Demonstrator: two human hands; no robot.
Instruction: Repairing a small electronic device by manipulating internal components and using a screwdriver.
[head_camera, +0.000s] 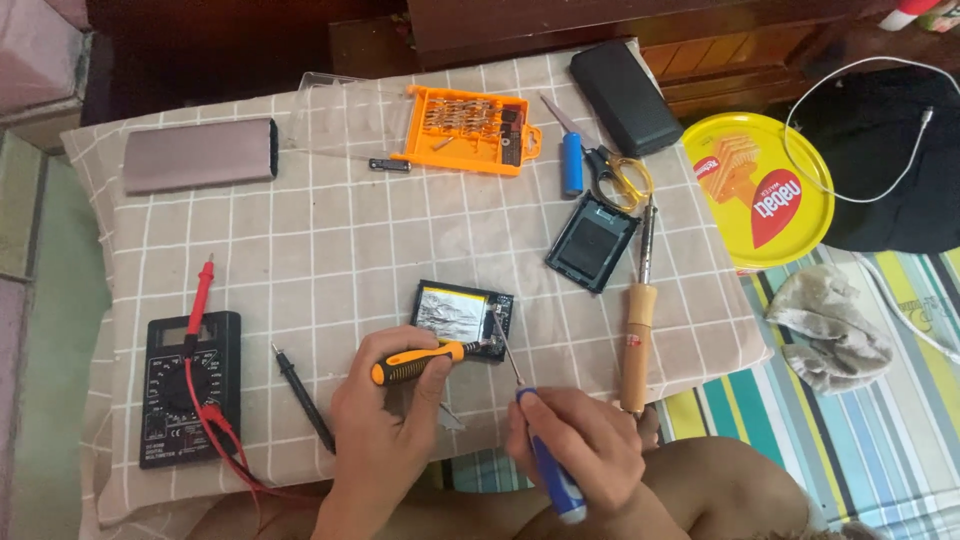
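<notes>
The left hand (385, 420) is closed around an orange-and-black screwdriver (415, 363), and the right hand (580, 440) is closed around a blue screwdriver (545, 455); both tips meet at the right edge of a small opened device (460, 315) with a silver battery. The device lies on a checked cloth (330, 230) just beyond the hands. A black multimeter (190, 385) sits to the left, a wooden-handled soldering iron (637, 340) to the right, and an orange bit case (468, 130) farther back.

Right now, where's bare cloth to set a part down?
Widest free patch: mid-cloth, between the grey case, orange bit tray and multimeter. A smaller one lies below the tray, above the open device. Crowded: the right side around the scissors, black cover and soldering iron, and near both hands.
</notes>
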